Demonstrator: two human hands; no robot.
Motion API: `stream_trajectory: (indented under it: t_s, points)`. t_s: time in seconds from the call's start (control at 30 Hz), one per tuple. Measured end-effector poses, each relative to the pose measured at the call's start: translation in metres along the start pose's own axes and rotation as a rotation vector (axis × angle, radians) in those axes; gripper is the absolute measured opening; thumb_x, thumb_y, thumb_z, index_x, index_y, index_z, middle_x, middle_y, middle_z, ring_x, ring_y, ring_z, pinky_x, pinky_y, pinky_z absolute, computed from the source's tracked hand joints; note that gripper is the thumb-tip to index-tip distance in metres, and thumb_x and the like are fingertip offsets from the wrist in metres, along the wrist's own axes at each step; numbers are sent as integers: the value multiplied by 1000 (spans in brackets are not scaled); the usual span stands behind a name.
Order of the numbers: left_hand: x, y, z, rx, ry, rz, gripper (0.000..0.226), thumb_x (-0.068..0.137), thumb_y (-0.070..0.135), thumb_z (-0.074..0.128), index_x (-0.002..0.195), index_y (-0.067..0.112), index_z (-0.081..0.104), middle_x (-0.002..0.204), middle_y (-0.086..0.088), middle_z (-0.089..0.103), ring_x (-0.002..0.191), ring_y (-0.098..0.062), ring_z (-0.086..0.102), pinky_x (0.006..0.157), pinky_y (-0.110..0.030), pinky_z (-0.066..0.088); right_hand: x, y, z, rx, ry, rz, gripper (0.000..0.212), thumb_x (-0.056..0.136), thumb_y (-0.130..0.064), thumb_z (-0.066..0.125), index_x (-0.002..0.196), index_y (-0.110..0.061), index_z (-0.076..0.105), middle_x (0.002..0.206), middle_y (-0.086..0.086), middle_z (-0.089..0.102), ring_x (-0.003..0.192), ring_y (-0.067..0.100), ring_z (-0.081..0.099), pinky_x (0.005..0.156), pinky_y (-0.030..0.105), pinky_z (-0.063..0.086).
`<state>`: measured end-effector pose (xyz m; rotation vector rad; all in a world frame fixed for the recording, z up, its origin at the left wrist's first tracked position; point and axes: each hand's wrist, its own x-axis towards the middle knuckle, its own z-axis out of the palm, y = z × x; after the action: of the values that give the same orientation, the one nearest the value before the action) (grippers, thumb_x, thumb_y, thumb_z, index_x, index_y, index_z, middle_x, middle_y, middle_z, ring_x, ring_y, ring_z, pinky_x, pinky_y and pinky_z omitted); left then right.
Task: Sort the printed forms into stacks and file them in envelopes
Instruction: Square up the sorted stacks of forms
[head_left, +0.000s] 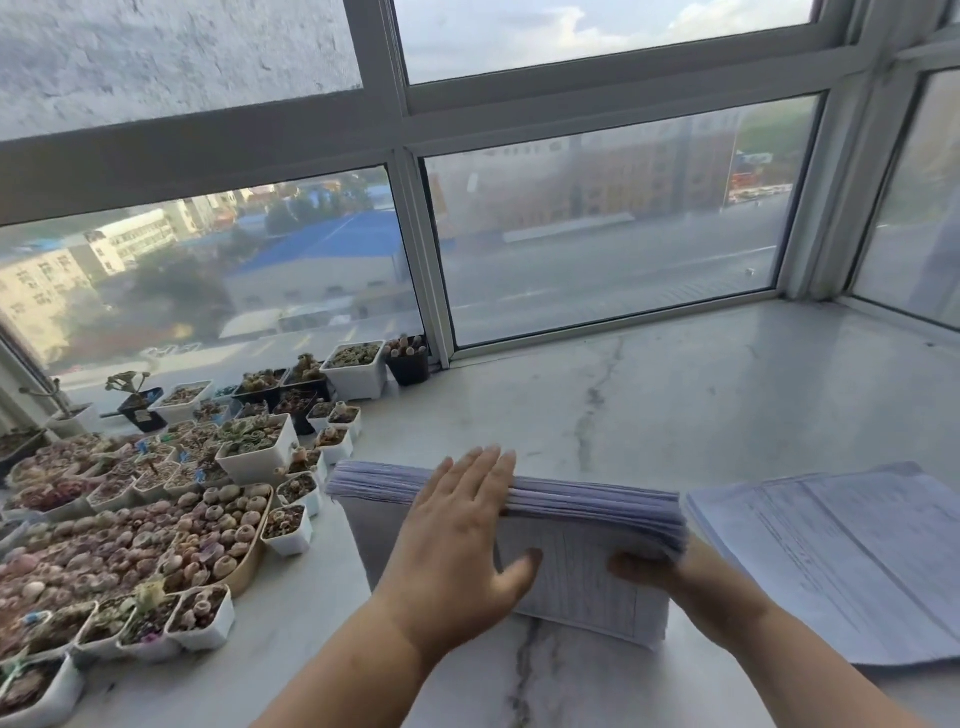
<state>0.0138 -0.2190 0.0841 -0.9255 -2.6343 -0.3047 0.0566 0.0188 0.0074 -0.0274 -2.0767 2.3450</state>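
A thick stack of printed forms (587, 525) stands on edge on the white marble tabletop (675, 405), close in front of the person, its layered page edges turned upward and a printed table visible on the near face. The left hand (457, 540) lies flat against that face with straight fingers reaching over the top edge and the thumb spread to the side. The right hand (691, 577) grips the stack's right end, thumb on the front, fingers hidden behind. A second pile of forms (841, 561) lies flat just right of it. Potted succulents (171, 499) crowd the left.
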Motion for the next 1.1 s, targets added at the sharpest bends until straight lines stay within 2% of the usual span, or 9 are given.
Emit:
stream_trajectory:
  t_s: [0.17,0.3,0.5,0.6,0.73,0.8,0.9,1.0,1.1]
  points:
    - [5,8,-4,-87,-64,140,75,85,60,41,150,30,18,156,15,3,146,-5,2,119,-25,-4,-1,2,-1,-21,-6,5,39,75,10,74,92,-25,78,100,1,75,92,9,69,82,25,55]
    - [7,18,2,-149,17,299,51,88,34,60,137,26,48,150,1,39,141,-16,31,117,-40,23,-1,2,-1,-40,-28,-15,38,72,-6,77,108,-17,72,113,6,72,103,13,66,91,32,52]
    - [-13,21,22,-74,330,486,25,90,27,59,114,22,65,129,-4,52,116,-24,52,105,-38,37,2,4,-2,-34,-65,31,27,77,-13,68,103,-15,74,103,3,75,97,14,70,77,21,53]
    - [-24,11,23,-48,337,407,27,95,36,47,103,18,67,106,-1,57,93,-23,56,87,-36,43,3,7,-5,10,-26,72,15,83,-5,61,85,-14,73,77,-3,76,72,6,71,61,16,53]
    - [-22,-3,11,-64,234,48,52,99,43,26,102,14,69,105,0,65,97,-25,61,88,-33,40,3,9,-6,-6,1,41,28,84,5,65,83,-21,75,88,-7,76,82,1,71,67,12,52]
    - [-16,-2,7,-23,138,-8,61,98,48,20,108,12,69,111,-2,66,103,-26,61,91,-34,38,6,10,-6,19,16,81,32,89,10,57,78,-17,70,77,-5,74,69,-1,70,60,11,52]
    - [0,8,2,6,9,80,63,97,51,21,122,13,64,123,-1,64,115,-21,58,98,-32,39,7,9,-6,-9,-4,88,36,82,10,65,66,-20,76,65,-13,72,64,-6,67,58,9,50]
    - [18,21,-4,-13,-119,242,64,95,56,20,137,19,50,143,3,48,136,-13,39,114,-27,22,4,-2,0,-43,-19,54,20,82,-5,69,95,-19,76,84,-8,76,82,3,70,70,15,53]
    - [34,34,-3,-31,-176,434,64,95,57,17,146,23,37,155,8,23,144,-4,16,118,-24,4,2,-6,1,-42,-44,51,22,71,-20,71,93,-23,76,99,-6,76,94,6,69,77,20,53]
